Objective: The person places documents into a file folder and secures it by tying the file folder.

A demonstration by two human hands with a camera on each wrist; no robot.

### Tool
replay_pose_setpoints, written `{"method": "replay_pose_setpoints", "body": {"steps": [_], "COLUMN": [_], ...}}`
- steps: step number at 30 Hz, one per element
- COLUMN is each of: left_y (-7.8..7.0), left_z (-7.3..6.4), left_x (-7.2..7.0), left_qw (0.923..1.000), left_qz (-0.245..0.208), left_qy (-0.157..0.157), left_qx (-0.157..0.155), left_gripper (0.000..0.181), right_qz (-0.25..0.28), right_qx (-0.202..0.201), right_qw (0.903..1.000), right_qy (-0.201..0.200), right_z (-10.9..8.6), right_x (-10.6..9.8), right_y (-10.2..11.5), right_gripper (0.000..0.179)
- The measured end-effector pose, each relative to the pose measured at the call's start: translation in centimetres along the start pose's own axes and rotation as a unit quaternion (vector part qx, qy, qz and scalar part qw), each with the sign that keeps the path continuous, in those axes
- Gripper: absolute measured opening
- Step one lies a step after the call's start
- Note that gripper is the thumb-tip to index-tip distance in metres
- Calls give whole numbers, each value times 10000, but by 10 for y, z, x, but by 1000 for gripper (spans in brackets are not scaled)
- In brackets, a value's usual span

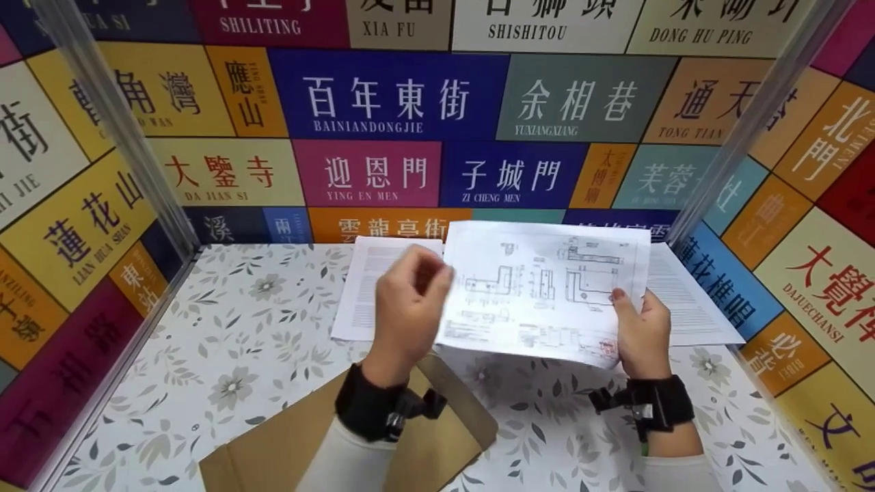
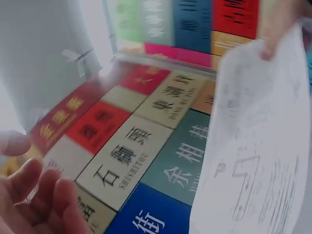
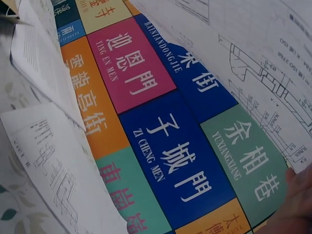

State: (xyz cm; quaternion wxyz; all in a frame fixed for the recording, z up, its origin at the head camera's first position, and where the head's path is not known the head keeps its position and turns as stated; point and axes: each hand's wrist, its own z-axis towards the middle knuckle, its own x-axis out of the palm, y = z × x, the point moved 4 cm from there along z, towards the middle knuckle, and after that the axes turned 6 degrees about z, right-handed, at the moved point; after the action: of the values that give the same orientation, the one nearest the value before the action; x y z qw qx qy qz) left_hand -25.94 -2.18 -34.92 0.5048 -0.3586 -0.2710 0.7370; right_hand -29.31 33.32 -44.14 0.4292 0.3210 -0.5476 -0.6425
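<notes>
Landmark: blue ZI CHENG MEN panel (image 3: 178, 158), text tilted. Above and right of it: drawing sheet (image 3: 273, 63), line diagrams with dimensions, covering part of BAINIANDONGJIE panel (image 3: 195, 85). Right of and below landmark: right hand (image 3: 292, 207), cut off by frame, at sheet's edge. Above-left of landmark: pink YING EN MEN panel (image 3: 131, 63). Directly right: grey-green YUXIANGXIANG panel (image 3: 248, 163). Far left: text page (image 3: 39, 68); below that, second drawing page (image 3: 58, 170), over leaf-patterned surface (image 3: 12, 209).

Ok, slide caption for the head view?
Right fingers hold a technical drawing, left fingers near its edge; brown cardboard lies on the floral tabletop.
</notes>
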Motion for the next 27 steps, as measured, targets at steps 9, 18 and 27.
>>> {"method": "replay_pose_setpoints", "body": {"steps": [9, 18, 27], "left_y": [51, 125, 134], "left_z": [-41, -75, -93], "left_x": [21, 22, 36], "left_qw": [8829, 8496, 8142], "left_qz": [3330, 3324, 3546], "left_qy": [3184, 3774, 4136], "left_qx": [910, 1590, 2008], "left_gripper": [15, 33, 17], "right_qz": [-505, -472, -376], "right_qx": [185, 252, 118], "right_qw": [9982, 9981, 9982], "right_qy": [264, 292, 460], "right_z": [16, 24, 22], "right_x": [-23, -31, -26], "right_y": [-8, -23, -29], "right_gripper": [38, 39, 39]}}
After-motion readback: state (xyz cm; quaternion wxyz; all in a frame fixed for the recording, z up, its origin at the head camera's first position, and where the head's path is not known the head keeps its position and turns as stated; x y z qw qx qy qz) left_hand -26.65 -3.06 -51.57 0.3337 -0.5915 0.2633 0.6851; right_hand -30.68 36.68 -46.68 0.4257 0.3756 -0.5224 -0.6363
